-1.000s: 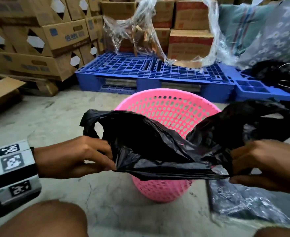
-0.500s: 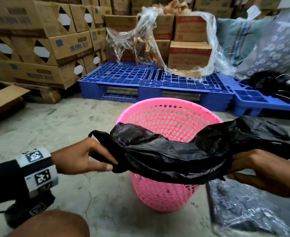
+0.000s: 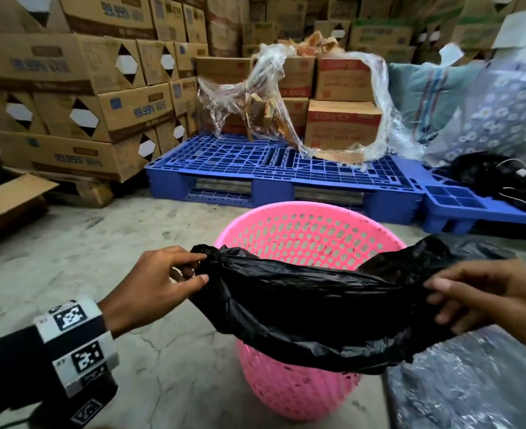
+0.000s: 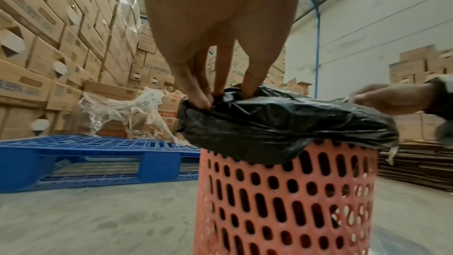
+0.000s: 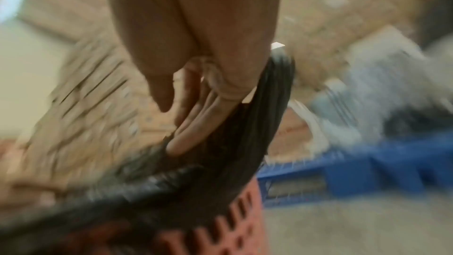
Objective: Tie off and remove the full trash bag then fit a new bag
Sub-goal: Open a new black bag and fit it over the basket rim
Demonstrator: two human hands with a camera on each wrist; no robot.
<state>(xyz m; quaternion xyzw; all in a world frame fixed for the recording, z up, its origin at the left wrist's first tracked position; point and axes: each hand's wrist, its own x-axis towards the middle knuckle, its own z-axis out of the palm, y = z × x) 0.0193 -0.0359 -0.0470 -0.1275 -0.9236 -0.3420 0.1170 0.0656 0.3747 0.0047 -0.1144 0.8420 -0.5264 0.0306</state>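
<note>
**Fitting the new bag: mouth not yet over the rim**

The bin [image 3: 309, 239] stands on the floor, near the pallet [image 3: 274, 168]. The bag [image 3: 302, 308] hangs stretched above the bin's near rim, draping over its near side. The left hand [image 3: 153, 286] pinches the bag's left edge between thumb and fingers. The right hand [image 3: 484, 292] grips the right edge; its wrist view is blurred, though fingers curl round black film.

Judged step: fitting, with removal apparently done. The next move calls for opening the bag mouth, lowering it into the bin, and folding the edge over the rim all round.

Writing: the boxes [image 3: 107, 113] at far left carry blue print, partly legible as "99.99%"; no other text can be read.
</note>
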